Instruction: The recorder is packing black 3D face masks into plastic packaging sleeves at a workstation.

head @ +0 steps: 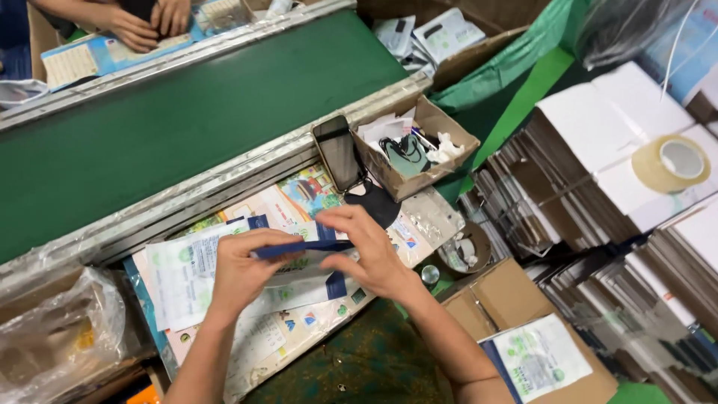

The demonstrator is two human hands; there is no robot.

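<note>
1. Between my two hands, just above the desk [224, 389], I hold a thin dark blue strip [299, 248], the edge of a flat printed packet. My left hand [243, 269] pinches its left end, my right hand [366, 251] pinches the right end with fingers curled.
2. I judge that I am in the middle of folding or closing this packet; the next move would need both hands to keep the edge straight.
3. Under my hands lie white printed sheets [183, 273] and colourful cards [307, 191], overlapping.
4. Far from me runs the green conveyor belt [187, 112] with its metal rim; a phone [338, 153] leans there, beside a small cardboard box [415, 146].
5. Room is narrow: on the right stand flat carton stacks [598, 187] with a tape roll [672, 162], on the left a plastic bag [60, 329].
6. Another person's hands [149, 22] work across the belt, well apart from mine.
</note>
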